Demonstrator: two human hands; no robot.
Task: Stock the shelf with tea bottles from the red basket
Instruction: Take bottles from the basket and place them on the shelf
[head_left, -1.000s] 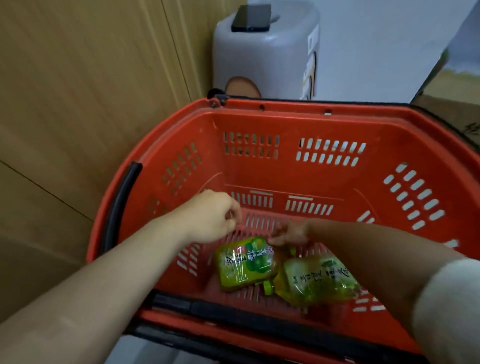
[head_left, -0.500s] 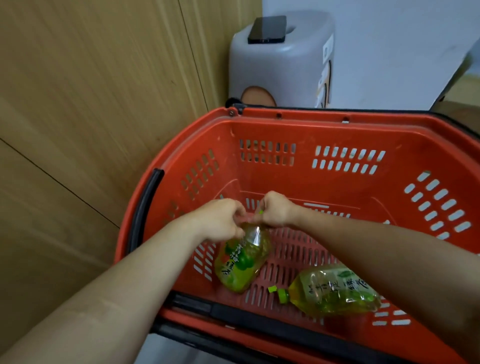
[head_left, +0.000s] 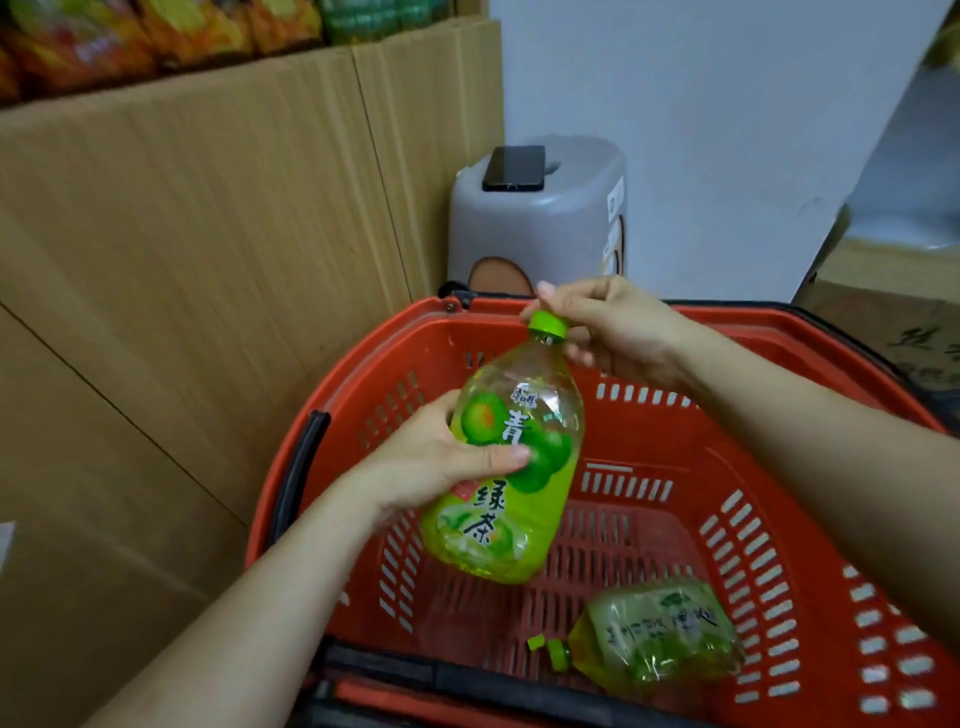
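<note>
Two-handed grip: left hand (head_left: 431, 467) wraps tea bottle (head_left: 519, 499), right hand (head_left: 608, 322) pinches its cap (head_left: 548, 323); below, red basket (head_left: 779, 467) holds another bottle (head_left: 660, 639).

Your left hand (head_left: 436, 467) covers the left side of the label on the clear plastic bottle of green tea (head_left: 519, 499); its fingers are out of sight behind the bottle, only the thumb showing. Your right hand (head_left: 608, 327) hides the far side of the lime-green cap (head_left: 548, 325). The red slotted plastic basket (head_left: 654, 436) runs out of view at its near right corner, and your right hand hides part of its far rim. On the second plastic tea bottle (head_left: 660, 634), lying by the near rim, the print is too blurred to read. The small green bit (head_left: 535, 643) beside its cap is too small to identify.
</note>
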